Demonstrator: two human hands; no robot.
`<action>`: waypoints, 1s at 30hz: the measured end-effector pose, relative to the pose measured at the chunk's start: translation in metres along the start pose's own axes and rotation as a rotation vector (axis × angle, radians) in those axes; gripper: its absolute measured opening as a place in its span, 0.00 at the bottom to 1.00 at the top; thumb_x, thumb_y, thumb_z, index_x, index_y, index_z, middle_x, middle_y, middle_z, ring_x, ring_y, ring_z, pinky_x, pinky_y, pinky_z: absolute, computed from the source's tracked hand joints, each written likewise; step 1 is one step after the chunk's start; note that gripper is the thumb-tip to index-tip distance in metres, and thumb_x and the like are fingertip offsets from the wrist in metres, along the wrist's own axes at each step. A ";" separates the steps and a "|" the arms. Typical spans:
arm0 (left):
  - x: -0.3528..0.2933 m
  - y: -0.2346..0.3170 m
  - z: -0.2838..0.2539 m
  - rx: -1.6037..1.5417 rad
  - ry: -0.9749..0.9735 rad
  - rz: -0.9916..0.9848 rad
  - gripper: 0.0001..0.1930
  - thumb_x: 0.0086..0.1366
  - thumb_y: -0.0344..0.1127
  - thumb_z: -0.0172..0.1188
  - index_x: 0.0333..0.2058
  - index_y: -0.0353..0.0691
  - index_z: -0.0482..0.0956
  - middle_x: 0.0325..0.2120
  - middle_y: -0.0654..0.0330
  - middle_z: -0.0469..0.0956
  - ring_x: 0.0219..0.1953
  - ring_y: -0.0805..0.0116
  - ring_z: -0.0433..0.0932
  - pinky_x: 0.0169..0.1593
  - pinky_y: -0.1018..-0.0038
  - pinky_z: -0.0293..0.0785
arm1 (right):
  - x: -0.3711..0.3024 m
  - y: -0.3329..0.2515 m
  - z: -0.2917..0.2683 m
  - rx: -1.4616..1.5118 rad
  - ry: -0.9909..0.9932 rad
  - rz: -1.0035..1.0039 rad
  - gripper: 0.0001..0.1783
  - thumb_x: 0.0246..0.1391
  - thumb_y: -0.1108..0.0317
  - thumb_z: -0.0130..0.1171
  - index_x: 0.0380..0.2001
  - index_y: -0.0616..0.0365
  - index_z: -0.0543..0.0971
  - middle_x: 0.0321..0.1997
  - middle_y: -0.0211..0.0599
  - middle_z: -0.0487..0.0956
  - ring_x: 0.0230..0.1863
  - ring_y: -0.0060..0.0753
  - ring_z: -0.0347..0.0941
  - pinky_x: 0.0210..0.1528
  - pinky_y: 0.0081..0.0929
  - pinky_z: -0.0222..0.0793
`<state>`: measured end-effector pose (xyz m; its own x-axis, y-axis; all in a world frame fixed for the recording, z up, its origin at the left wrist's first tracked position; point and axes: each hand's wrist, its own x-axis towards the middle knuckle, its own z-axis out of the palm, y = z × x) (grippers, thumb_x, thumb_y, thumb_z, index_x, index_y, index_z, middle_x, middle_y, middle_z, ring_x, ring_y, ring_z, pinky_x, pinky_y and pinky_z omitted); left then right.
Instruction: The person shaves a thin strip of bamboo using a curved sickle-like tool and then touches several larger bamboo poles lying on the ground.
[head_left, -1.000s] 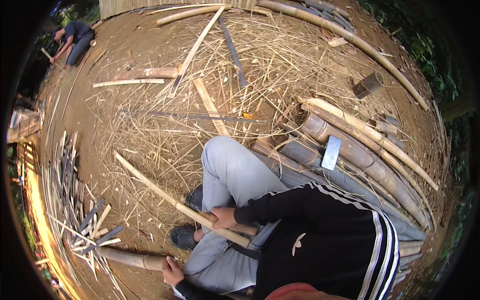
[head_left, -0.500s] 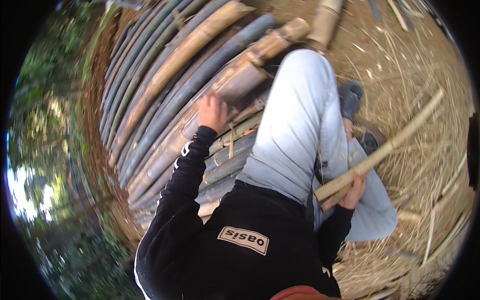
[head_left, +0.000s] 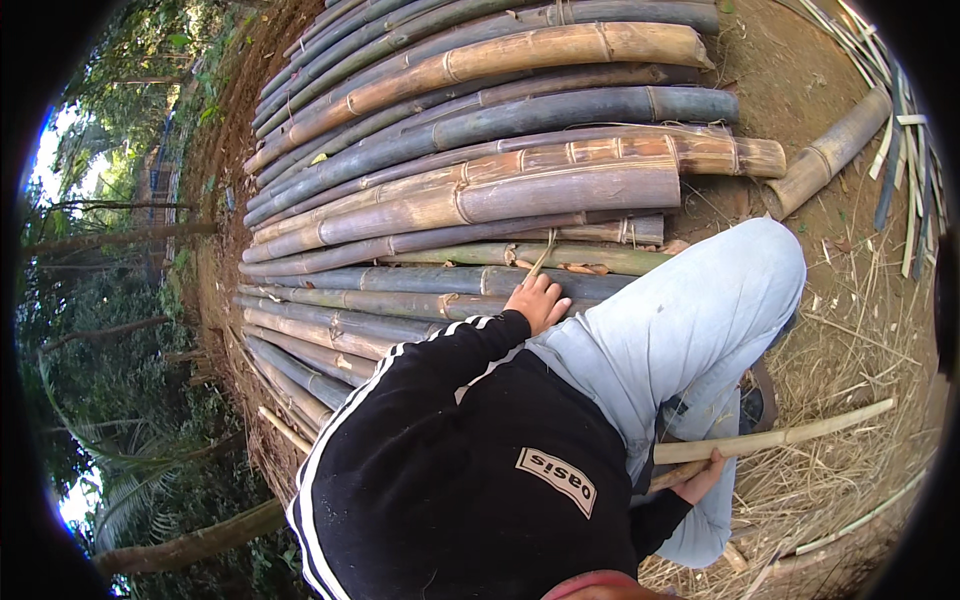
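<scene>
We get poles (head_left: 570,195) left of legs (head_left: 680,310), strip (head_left: 800,434) right, over straw (head_left: 850,355), short pole (head_left: 832,152) off poles' right ends.

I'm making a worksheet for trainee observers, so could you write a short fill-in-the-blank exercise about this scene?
1. The right hand grips a pale bamboo strip, whose free end points toward the picture's ____ edge.
2. (closer/farther) The left hand is ____ to the stacked bamboo poles than the right hand is.
3. The black sweatshirt has ____ stripes along its sleeve.

Missing words: right; closer; white.
</scene>
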<state>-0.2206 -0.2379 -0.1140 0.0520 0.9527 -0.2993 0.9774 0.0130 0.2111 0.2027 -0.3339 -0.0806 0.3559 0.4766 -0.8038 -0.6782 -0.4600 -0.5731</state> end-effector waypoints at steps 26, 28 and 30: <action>0.353 -0.090 -0.126 0.057 0.037 -0.223 0.52 0.44 0.74 0.61 0.59 0.41 0.64 0.55 0.45 0.69 0.59 0.48 0.67 0.60 0.55 0.63 | -0.007 0.018 -0.017 -0.108 0.122 -0.192 0.16 0.52 0.60 0.52 0.39 0.60 0.70 0.36 0.32 0.70 0.39 0.28 0.67 0.44 0.29 0.63; 0.361 -0.083 -0.120 0.092 0.037 -0.225 0.53 0.41 0.75 0.62 0.58 0.43 0.65 0.55 0.48 0.69 0.59 0.51 0.66 0.60 0.51 0.60 | -0.007 0.017 -0.019 -0.114 0.169 -0.147 0.16 0.52 0.60 0.53 0.40 0.60 0.70 0.37 0.32 0.69 0.40 0.28 0.67 0.45 0.28 0.63; 0.366 -0.076 -0.114 0.148 0.046 -0.226 0.52 0.39 0.75 0.63 0.57 0.44 0.66 0.55 0.49 0.70 0.59 0.52 0.67 0.58 0.51 0.60 | -0.008 0.015 -0.018 -0.176 0.187 -0.150 0.17 0.52 0.59 0.53 0.40 0.60 0.70 0.36 0.32 0.69 0.40 0.29 0.67 0.45 0.28 0.63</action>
<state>-0.2988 0.1447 -0.1338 -0.1772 0.9436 -0.2796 0.9826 0.1858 0.0043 0.2013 -0.3579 -0.0860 0.5672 0.4097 -0.7145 -0.4935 -0.5254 -0.6931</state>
